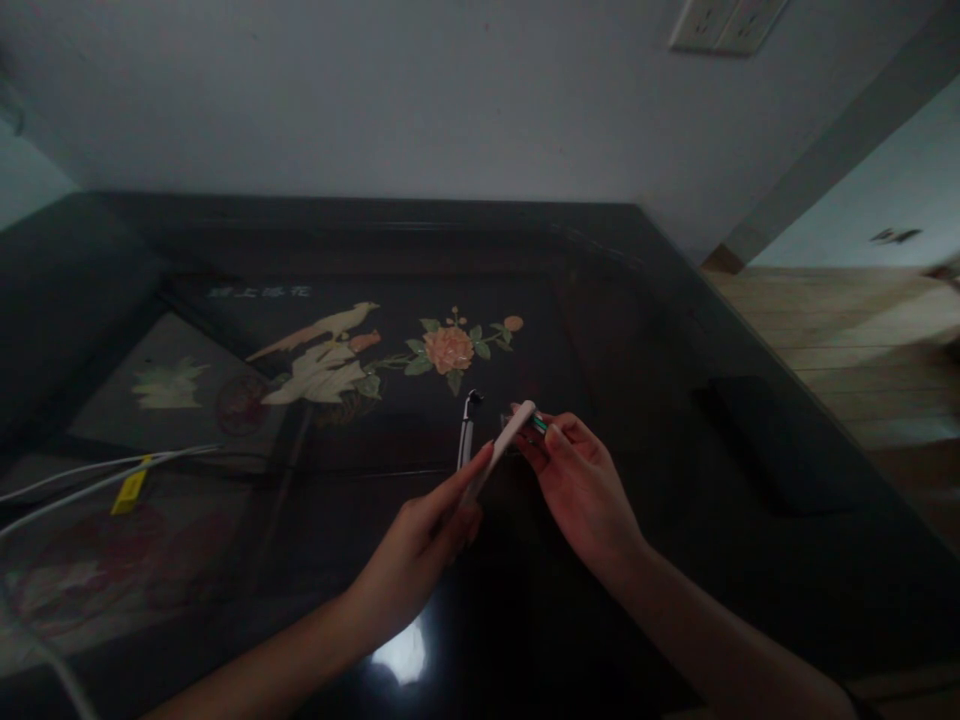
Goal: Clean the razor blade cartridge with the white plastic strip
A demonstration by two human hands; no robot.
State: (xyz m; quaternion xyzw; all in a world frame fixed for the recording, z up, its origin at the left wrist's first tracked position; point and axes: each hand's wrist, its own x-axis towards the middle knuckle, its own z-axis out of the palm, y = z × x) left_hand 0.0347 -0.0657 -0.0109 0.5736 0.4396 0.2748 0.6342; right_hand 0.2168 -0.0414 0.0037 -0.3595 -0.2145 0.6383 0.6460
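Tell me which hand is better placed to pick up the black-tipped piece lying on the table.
Left. The left hand lies nearer the black-tipped piece, though it grips the white stick; the right hand pinches the stick's far end.

One head camera looks forward and down, close above both hands [510,490] and the dark inlaid table [675,330].

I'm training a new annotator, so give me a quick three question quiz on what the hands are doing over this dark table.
1. True or false: the left hand holds the white stick-like piece.
2. The right hand pinches: A) a small green-tipped part B) the yellow tag C) the white cables.
3. What lies on the table just behind the left fingers?

Key: 1 true; 2 A; 3 a slim black-tipped tool.
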